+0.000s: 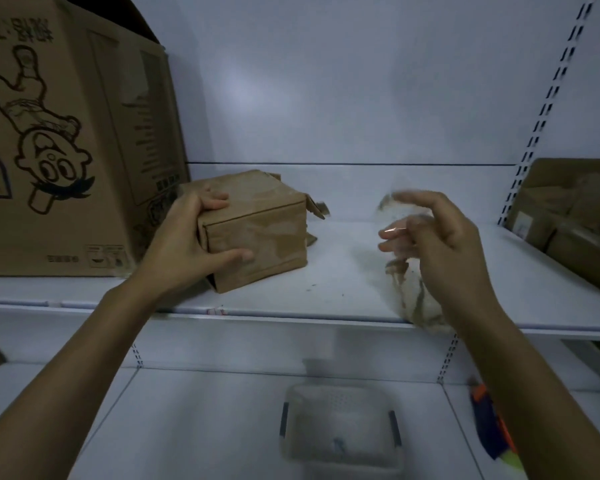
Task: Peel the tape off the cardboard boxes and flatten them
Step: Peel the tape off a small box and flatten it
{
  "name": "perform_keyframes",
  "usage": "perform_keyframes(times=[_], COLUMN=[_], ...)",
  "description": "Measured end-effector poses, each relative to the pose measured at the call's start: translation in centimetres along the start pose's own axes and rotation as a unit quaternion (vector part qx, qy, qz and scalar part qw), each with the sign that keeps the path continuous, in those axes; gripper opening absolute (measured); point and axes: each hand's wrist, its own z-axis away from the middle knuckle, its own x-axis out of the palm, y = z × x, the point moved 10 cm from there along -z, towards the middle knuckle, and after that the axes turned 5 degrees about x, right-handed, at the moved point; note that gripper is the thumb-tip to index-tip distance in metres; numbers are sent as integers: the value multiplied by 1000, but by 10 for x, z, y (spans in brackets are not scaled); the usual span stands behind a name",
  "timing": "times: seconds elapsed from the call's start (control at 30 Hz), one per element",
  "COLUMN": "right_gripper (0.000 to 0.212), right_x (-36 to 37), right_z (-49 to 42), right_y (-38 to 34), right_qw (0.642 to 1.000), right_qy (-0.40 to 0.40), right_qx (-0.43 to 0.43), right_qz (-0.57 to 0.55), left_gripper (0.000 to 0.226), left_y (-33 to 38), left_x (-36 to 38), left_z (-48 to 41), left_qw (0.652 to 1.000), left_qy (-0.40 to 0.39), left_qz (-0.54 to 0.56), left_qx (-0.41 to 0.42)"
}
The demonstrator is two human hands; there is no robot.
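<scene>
Both arms reach up to the white shelf [329, 271]. Left hand [187, 237] grips the small cardboard box [257, 233], middle left, thumb in front. Right hand [444, 237], blurry and half curled, pinches a crumpled tape strip [416, 296]. Big cartoon box [84, 133] stands behind, upper left.

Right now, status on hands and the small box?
Left hand grips small box on shelf. Right hand holds peeled tape strip, blurred. Box not yet flattened. Nothing between them.

Right grip [440, 237] smeared by motion, finger hold unclear, crumpled tape strip [416, 299] beside it a blur, large printed box [84, 133] cut by left and top edges, basket [340, 424] on lower shelf [205, 427] soft, orange-blue object [489, 420] partly behind right forearm [551, 393], unidentifiable
</scene>
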Motion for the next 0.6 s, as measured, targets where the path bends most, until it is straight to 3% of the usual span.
perform_keyframes(times=[0.07,0.13,0.27,0.37,0.43,0.5,0.6], right_gripper=[30,26,59,71,58,33,17], right_x=[-10,-13,1,2,2,6,14], right_z=[5,16,40,49,56,63,72], right_y=[-1,20,44,53,50,34,15], right_qw=[986,960,906,858,880,913,932], right_qy=[12,-19,-84,-105,-101,-74,-23], right_qx=[-50,-35,-17,14,9,-57,-141], right_qz=[158,277,415,503,464,397,334], left_gripper=[73,75,71,78,89,93,75], left_y=[2,8,32,48,58,75,110], left_x=[0,3,18,29,32,36,45], left_z=[0,0,-1,2,6,13,30], left_qw=[1000,1000,998,996,992,988,981], left_qy=[7,9,18,25,33,46,81], left_qz=[-5,-12,-58,-84,-118,-143,-123], left_qx=[-1,3,18,11,13,40,124])
